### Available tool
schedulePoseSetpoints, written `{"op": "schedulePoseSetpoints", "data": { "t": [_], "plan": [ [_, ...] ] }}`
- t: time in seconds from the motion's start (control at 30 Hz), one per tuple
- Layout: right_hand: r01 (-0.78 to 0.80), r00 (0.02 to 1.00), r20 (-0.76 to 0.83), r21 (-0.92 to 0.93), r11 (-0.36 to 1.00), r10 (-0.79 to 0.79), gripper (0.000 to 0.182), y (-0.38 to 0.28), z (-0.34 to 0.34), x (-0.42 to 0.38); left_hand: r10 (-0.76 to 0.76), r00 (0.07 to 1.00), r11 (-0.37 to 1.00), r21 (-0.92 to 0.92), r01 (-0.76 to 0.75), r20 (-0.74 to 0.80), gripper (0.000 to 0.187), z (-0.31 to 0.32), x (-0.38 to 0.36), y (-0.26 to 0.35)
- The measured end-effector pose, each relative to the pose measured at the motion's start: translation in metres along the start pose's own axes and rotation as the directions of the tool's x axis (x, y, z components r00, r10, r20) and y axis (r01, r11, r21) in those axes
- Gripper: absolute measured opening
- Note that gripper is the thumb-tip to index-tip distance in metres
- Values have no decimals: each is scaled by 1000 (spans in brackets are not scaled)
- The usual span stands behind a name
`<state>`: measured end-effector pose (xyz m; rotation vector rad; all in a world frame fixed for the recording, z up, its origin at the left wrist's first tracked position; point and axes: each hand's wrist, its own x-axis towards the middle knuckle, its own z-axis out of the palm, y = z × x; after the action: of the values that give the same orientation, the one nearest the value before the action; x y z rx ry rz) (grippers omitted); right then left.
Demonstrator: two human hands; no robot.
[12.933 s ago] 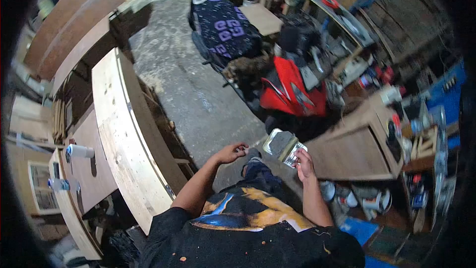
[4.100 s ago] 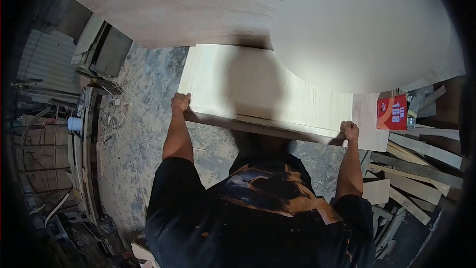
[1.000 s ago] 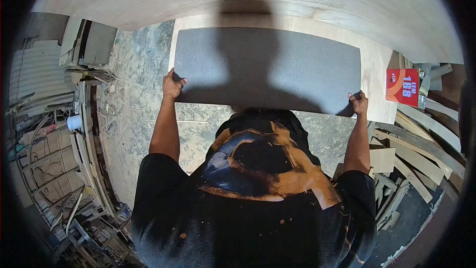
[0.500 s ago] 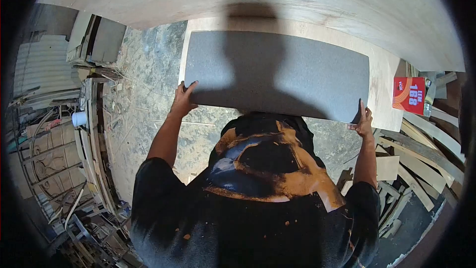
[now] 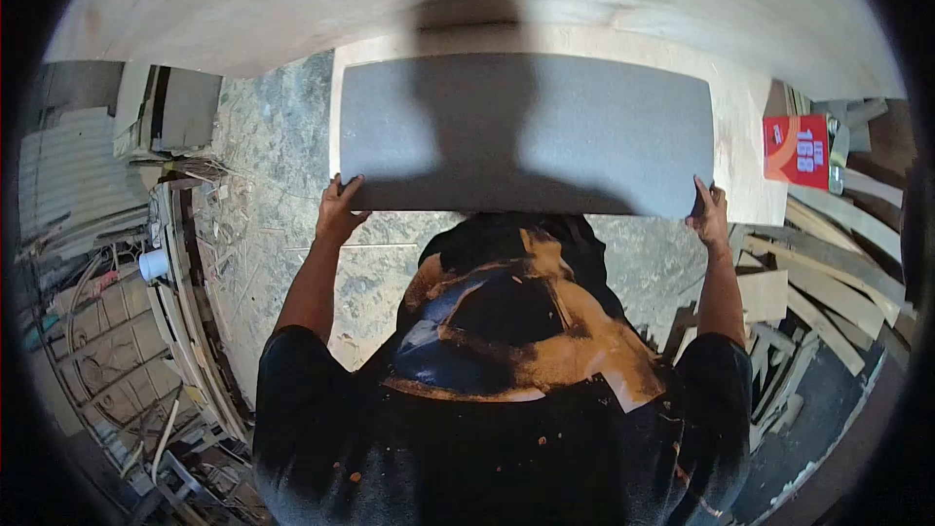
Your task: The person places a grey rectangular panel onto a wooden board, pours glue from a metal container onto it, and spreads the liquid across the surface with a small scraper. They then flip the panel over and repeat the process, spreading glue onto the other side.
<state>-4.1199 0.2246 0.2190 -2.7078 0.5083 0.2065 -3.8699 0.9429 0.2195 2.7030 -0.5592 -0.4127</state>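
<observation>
Left hand (image 5: 337, 217) and right hand (image 5: 708, 213) grip the near corners of the grey panel (image 5: 526, 131), held flat at chest height; beside it, a red box (image 5: 797, 150) reads "168".

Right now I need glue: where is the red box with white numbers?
The red box stands at far right, beside the grey panel, above the wood offcuts.

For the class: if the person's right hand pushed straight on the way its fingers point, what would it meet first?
The right hand already grips the grey panel at its corner. Past that, its fingers point toward the pale plywood sheet behind the panel, probably the next thing met, though depth is hard to judge.
</observation>
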Motion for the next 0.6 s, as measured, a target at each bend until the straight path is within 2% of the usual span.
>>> {"op": "schedulePoseSetpoints", "data": {
  "t": [0.07, 0.13, 0.17, 0.2, 0.23, 0.27, 0.3, 0.37, 0.47, 0.6],
  "plan": [
    [1, 1000, -15, 22, 1000, -1, 108, -1, 2, 2, 21, 1000, 998, 60, -21, 6, 81, -6, 2, 12],
    [-105, 994, -15, 16, 994, 105, 106, -8, 1, 2, 22, 1000, 999, 50, -21, -20, 81, -5, 1, 12],
    [-139, 990, 24, 45, 989, 138, 104, -7, 0, 2, -27, 1000, 996, 83, 26, 12, 83, -2, 1, 11],
    [-102, 995, -21, 32, 994, 102, 103, -7, 1, 0, 32, 999, 997, 71, -32, -1, 87, 0, 2, 8],
    [-110, 994, -14, 33, 993, 110, 103, -8, -1, 0, -10, 1000, 995, 102, 8, 21, 89, -5, 2, 20],
    [-121, 993, -11, 20, 992, 121, 98, -10, -3, 1, 13, 1000, 994, 110, -11, -11, 89, -4, 2, 21],
    [-153, 988, 18, 2, 988, 153, 96, -14, -9, 1, -18, 1000, 1000, 12, 18, -1, 86, 3, 4, 12],
    [-202, 979, 34, 86, 976, 200, 102, -13, -7, 0, -10, 1000, 999, 38, 10, -8, 83, 1, 5, 18],
    [-224, 974, 25, 64, 972, 223, 104, -19, -10, -1, -42, 999, 995, 88, 42, -3, 87, -4, 4, 22],
    [-236, 971, 44, 62, 970, 233, 100, -21, -10, -8, -40, 999, 998, 56, 38, 29, 88, -3, 3, 22]
  ]
}}
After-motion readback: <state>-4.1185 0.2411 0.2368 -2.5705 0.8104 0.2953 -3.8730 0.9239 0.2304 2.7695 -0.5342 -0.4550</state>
